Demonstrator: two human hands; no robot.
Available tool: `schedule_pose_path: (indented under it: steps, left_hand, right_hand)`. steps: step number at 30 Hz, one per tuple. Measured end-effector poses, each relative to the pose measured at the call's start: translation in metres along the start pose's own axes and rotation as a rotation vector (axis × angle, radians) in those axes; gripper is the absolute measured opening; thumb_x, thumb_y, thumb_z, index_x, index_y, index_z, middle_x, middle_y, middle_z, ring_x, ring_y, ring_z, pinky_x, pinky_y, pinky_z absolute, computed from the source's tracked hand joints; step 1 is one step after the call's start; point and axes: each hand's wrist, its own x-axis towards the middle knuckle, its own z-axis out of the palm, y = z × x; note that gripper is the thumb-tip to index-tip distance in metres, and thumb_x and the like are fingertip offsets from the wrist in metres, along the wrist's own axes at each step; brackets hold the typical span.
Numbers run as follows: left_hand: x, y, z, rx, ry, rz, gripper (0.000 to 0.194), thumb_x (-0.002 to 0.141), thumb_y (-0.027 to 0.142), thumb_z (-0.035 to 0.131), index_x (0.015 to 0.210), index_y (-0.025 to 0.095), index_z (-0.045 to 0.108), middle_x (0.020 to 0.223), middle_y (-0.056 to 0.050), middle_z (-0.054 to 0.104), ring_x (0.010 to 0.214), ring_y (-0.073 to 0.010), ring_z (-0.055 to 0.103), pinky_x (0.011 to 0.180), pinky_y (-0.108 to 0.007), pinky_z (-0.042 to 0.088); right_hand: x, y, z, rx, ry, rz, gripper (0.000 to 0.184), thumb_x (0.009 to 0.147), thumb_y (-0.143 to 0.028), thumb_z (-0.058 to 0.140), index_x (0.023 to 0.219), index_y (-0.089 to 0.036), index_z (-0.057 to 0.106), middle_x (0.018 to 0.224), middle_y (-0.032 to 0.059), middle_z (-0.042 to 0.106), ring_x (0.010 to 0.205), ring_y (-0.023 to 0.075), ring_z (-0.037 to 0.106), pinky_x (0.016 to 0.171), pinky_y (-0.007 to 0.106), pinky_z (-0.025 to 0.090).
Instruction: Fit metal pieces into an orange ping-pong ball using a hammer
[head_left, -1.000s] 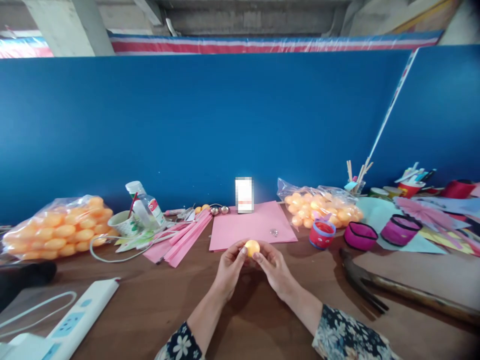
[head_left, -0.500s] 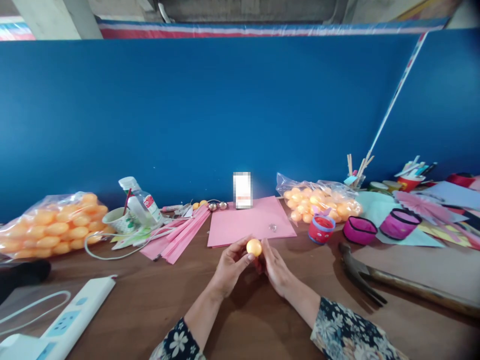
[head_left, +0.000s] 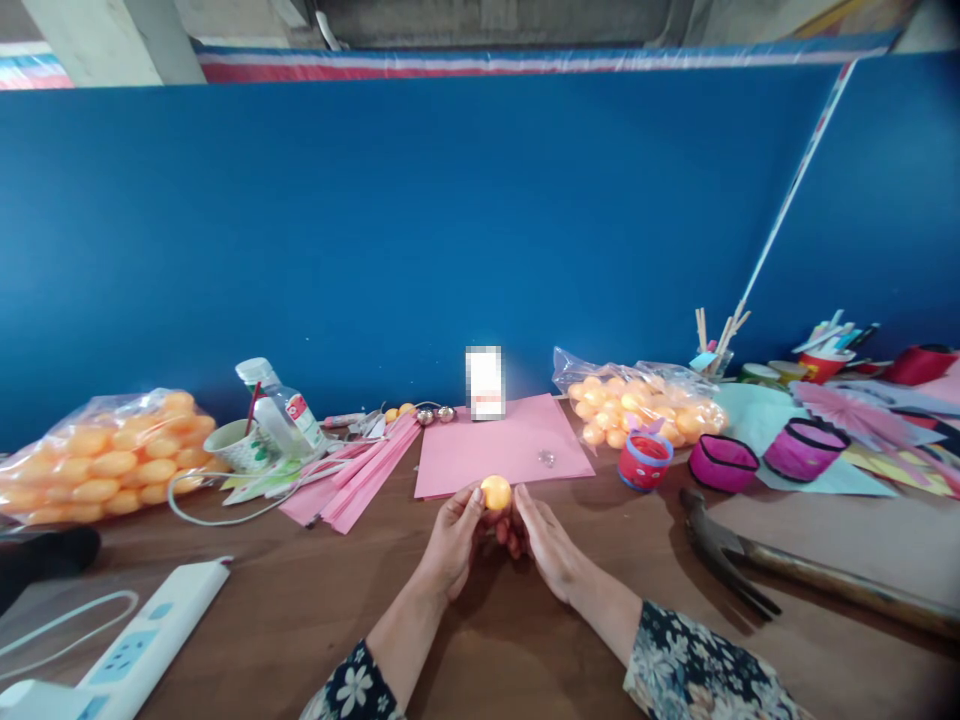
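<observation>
"What is different now?"
"A second ago both thumbs are on the orange ball (head_left: 496, 492). Now only the left thumb shows on it, and the ball sits slightly more to the left."
"So which hand holds it?"
"The left hand (head_left: 450, 545) is clamped on it, between thumb and fingers. The right hand (head_left: 553, 548) stands just beside, with its palm turned inward. Whether it touches the ball, I cannot tell."
"And what does it mean for the work?"
"In my judgement, the left hand carries the ball alone, and the right is more free."
"Where is the ball?"
"Above the table (head_left: 495, 660), just before the near edge of the pink paper (head_left: 487, 455), which lies toward the table's far edge."
</observation>
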Motion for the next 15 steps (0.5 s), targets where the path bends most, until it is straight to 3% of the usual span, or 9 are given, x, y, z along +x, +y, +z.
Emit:
schedule_pose_path:
  steps: [8,15]
  left_hand:
    - [-0.0001,-0.0047,-0.0012,-0.062,-0.016,-0.002,0.039,0.077,0.048,0.048,0.069,0.011,0.058,0.052,-0.003,0.056,0.052,-0.0137,0.056,0.054,-0.027,0.047]
    - [0.0023,-0.0070,-0.0078,-0.095,0.005,0.001,0.033,0.075,0.039,0.055,0.090,0.011,0.061,0.062,-0.005,0.060,0.058,-0.0141,0.057,0.060,-0.028,0.047]
  right_hand:
    - [-0.0002,-0.0022,0.0016,-0.011,-0.003,-0.059,0.047,0.079,-0.056,0.039,0.070,-0.014,0.058,0.054,-0.0015,0.050,0.045,0.0069,0.039,0.045,0.019,0.031]
    - [0.0015,-0.0012,0.0010,-0.027,0.021,-0.087,0.044,0.079,-0.054,0.041,0.068,-0.014,0.057,0.052,-0.0026,0.049,0.042,0.0060,0.036,0.042,0.019,0.028]
